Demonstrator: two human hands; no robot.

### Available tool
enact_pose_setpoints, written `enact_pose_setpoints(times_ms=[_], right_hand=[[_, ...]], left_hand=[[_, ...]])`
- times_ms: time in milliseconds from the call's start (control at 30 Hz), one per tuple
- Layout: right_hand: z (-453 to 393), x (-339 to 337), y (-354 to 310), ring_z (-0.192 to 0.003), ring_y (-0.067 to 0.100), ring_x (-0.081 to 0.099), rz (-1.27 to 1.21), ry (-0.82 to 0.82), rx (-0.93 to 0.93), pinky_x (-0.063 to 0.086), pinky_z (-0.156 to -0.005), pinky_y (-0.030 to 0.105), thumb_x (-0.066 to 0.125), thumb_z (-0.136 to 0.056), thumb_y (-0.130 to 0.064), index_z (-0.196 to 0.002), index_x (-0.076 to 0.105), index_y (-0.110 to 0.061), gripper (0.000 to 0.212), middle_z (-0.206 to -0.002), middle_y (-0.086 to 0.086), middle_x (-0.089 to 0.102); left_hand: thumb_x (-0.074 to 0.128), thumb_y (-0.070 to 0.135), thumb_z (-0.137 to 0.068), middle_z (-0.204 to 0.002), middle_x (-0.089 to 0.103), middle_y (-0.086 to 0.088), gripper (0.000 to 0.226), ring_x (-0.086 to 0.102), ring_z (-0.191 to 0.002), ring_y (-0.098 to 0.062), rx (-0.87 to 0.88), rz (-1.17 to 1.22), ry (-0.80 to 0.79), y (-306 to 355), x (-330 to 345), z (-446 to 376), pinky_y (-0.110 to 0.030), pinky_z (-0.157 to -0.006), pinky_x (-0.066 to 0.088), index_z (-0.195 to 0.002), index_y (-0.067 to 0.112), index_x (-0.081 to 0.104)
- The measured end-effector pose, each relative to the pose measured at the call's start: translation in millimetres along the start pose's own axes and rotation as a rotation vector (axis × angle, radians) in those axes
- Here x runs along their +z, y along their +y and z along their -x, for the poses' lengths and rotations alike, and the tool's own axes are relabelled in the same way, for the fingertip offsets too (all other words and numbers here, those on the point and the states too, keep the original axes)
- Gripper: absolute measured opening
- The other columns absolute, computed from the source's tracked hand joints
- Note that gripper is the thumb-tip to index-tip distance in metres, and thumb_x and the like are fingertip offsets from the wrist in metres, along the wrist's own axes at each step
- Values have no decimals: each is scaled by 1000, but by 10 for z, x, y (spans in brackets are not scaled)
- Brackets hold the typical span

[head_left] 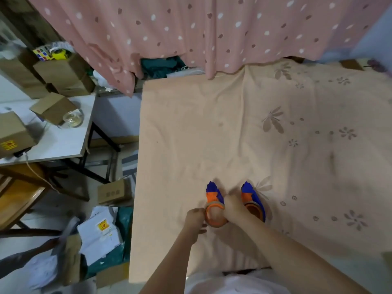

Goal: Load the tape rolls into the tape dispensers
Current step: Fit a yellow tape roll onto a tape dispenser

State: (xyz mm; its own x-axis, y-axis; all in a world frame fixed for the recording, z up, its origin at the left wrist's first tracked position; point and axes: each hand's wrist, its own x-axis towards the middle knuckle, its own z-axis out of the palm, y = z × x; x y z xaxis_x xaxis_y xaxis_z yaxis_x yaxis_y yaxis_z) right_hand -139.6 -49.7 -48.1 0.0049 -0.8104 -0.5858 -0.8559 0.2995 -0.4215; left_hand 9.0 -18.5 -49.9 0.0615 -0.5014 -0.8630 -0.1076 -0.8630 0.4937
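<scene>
Two blue and orange tape dispensers lie side by side on the peach bedsheet (212, 134). The left dispenser (213, 194) has a tape roll (214, 216) at its orange ring. My left hand (195, 221) pinches the roll's left edge. On the roll's right side my right hand (234, 209) grips it, partly covering the ring. The right dispenser (253, 201) lies just right of my right hand, untouched; its orange hub shows no roll that I can make out.
A pink dotted curtain (191, 28) hangs across the far side of the bed. Left of the bed stand a white table (53, 145) with cardboard boxes and a glass jar (73, 118), a wooden chair (17, 198), and boxes and papers (99, 234) on the floor.
</scene>
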Motion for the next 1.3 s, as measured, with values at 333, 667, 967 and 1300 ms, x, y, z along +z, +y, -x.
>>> enact_pose_setpoints(times_ms=[333, 667, 967, 1300], right_hand=[[563, -856, 474, -59, 12, 56, -319, 271, 24, 43, -54, 20, 67, -88, -26, -70, 58, -13, 24, -63, -2, 62], [1304, -1448, 1589, -107, 13, 64, -683, 525, 126, 48, -77, 19, 49, -97, -48, -134, 50, -31, 41, -118, -9, 65], [2034, -1977, 2900, -103, 8, 64, -921, 746, 76, 50, -61, 11, 70, -75, -62, -130, 46, -33, 67, -119, -8, 58], [2778, -2666, 4505, -88, -7, 64, -943, 887, 143, 43, -59, 4, 77, -63, -50, -110, 47, -44, 56, -97, -18, 63]], left_hand=[[51, 38, -100, -96, 70, -14, 34, 66, -94, -29, 71, 255, -320, 646, 806, 233, -46, -94, 53, -97, 11, 71], [48, 34, -106, -118, 74, -20, 43, 71, -114, -31, 147, 229, -560, 756, 2251, 908, -45, -100, 57, -131, 2, 63], [48, 41, -101, -106, 75, -15, 43, 73, -94, -25, 402, -56, -737, 652, 3920, 1610, -38, -76, 60, -122, 10, 69], [46, 38, -104, -107, 76, -14, 42, 75, -95, -22, 371, -117, -838, 469, 5729, 2213, -37, -78, 62, -128, 11, 69]])
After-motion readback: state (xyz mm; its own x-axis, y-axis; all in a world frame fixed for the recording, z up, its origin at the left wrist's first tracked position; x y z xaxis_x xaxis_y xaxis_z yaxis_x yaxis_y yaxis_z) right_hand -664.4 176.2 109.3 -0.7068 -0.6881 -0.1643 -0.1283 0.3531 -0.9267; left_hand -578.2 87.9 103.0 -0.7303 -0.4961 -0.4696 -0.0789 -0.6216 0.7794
